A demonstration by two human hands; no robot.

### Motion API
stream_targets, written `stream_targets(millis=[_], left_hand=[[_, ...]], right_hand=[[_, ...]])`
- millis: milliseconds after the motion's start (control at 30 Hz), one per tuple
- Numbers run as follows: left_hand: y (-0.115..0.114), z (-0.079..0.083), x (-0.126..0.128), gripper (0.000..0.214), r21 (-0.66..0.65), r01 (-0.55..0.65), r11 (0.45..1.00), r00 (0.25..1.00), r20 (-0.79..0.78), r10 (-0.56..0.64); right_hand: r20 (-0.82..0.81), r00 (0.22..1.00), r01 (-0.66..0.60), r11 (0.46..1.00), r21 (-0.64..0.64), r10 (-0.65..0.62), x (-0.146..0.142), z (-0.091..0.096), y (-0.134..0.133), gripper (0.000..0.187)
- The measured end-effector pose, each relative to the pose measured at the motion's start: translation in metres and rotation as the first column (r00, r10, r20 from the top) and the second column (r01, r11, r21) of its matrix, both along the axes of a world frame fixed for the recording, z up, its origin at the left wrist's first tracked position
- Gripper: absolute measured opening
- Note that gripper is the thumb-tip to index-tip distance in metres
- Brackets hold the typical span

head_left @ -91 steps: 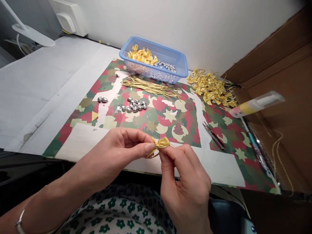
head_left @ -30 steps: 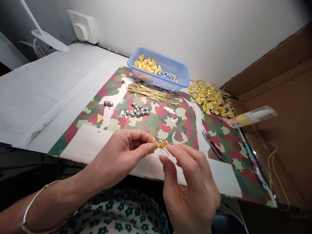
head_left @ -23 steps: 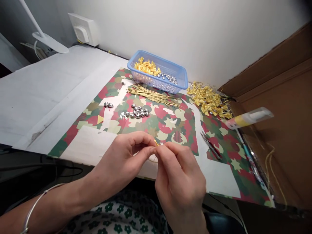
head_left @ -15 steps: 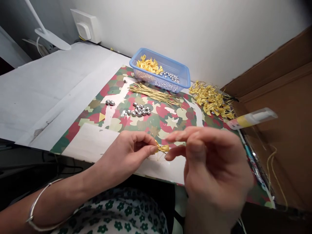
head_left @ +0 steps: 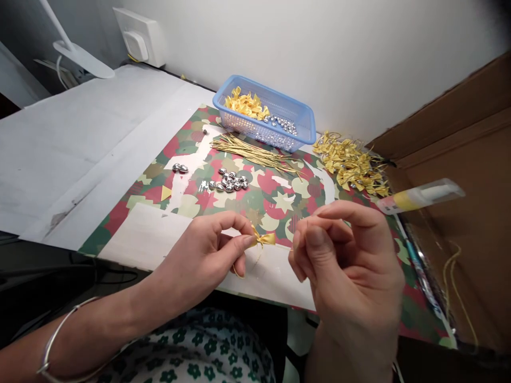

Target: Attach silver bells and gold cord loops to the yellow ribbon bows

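Between the thumb and forefinger of my left hand [head_left: 217, 242] is a small yellow ribbon bow [head_left: 265, 239]. A thin gold cord is tied round its middle, and an end hangs down beneath. My right hand [head_left: 345, 255] is raised to the right of the bow, apart from it. Its thumb and fingertips are pinched together; what they hold, if anything, cannot be made out. Beyond my hands, several shiny silver beads [head_left: 229, 182] sit in a cluster on the patterned board [head_left: 187, 143]. Behind them lies a bundle of gold cords [head_left: 255, 151].
A blue basket [head_left: 275, 90] by the wall holds yellow bows and silver beads. Finished-looking bows with beads [head_left: 351, 162] are heaped to its right. A glue bottle [head_left: 419, 197] lies at the right, near a cardboard box [head_left: 471, 175]. A white lamp base [head_left: 83, 59] stands far left.
My right hand has drawn back from the bow, and its fingers have closed into a pinch. My left hand still holds the bow, whose tied middle now shows more clearly.
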State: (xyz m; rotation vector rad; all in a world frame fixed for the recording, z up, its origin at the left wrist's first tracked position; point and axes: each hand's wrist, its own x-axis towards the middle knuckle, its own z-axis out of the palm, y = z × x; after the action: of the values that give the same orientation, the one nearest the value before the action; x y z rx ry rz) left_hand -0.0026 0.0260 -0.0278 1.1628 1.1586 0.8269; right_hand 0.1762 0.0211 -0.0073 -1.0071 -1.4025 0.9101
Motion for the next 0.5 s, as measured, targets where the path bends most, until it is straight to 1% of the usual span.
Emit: stream_targets(millis=[67,167,233,333,400,433,500], left_hand=[[-0.001,-0.001,0.0,0.012,0.028,-0.012,1.0,0.999,-0.032,0.013],[-0.001,0.0,0.001,0.012,0.065,-0.028,0.998,0.999,-0.043,0.031],[0.0,0.001,0.001,0.012,0.079,-0.033,0.996,0.998,-0.043,0.037],[0.001,0.001,0.0,0.012,0.083,-0.043,0.996,0.997,-0.055,0.047],[0.001,0.0,-0.001,0.011,0.093,-0.042,0.995,0.997,-0.066,0.048],[0.001,-0.001,-0.001,0.01,0.107,-0.037,0.994,0.996,-0.077,0.045],[0.0,-0.003,0.0,0.011,0.153,-0.009,0.988,0.993,-0.117,0.027]], right_hand=[[0.137,0.989,-0.064,0.996,0.054,0.056,0.005,0.0,-0.001,0.025],[0.384,0.91,-0.199,0.977,0.081,0.154,0.011,-0.001,-0.001,0.032],[0.469,0.872,-0.207,0.973,0.103,0.136,0.012,-0.005,-0.002,0.035],[0.549,0.832,-0.193,0.969,0.155,0.078,0.012,-0.012,-0.004,0.035],[0.575,0.816,-0.197,0.964,0.179,0.06,0.012,-0.015,-0.006,0.035],[0.567,0.821,-0.202,0.962,0.182,0.065,0.012,-0.014,-0.006,0.037],[0.492,0.864,-0.214,0.963,0.165,0.108,0.011,-0.01,-0.004,0.039]])
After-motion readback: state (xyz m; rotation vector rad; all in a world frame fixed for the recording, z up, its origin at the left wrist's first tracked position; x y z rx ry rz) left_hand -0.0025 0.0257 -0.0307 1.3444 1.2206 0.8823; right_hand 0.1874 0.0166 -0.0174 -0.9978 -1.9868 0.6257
